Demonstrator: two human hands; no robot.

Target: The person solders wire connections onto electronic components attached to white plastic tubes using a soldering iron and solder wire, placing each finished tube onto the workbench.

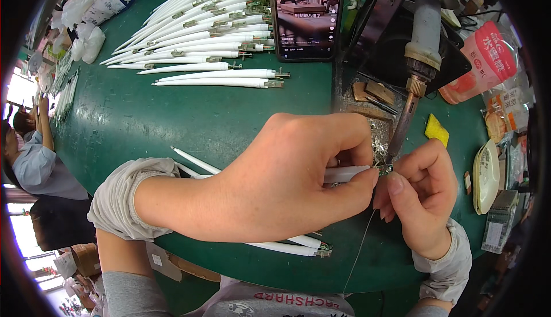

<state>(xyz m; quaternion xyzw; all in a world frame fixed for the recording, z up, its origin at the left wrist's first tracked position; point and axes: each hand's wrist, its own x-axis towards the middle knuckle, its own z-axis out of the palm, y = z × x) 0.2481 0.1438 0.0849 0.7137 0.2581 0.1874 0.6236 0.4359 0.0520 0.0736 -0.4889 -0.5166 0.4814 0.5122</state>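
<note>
My left hand (293, 173) is closed around a white tapered plastic stick (346, 174), with the small metal-and-circuit end pointing right. That end meets the tip of a soldering iron (408, 113), which slants down from the upper right on its mount. On the other side of the tip, my right hand (427, 193) is closed, thumb against curled fingers. A thin silvery wire (360, 251) runs from these fingers down toward the table's front edge; it looks like solder wire. More white sticks (284, 249) lie under and in front of my left forearm, partly hidden by it.
Many white sticks (212, 47) lie fanned out at the back of the green table (172, 116). A phone (307, 24) stands behind them. On the right are a yellow sponge (437, 130), a pink package (482, 61) and a dish (487, 176). Another person (43, 162) sits far left.
</note>
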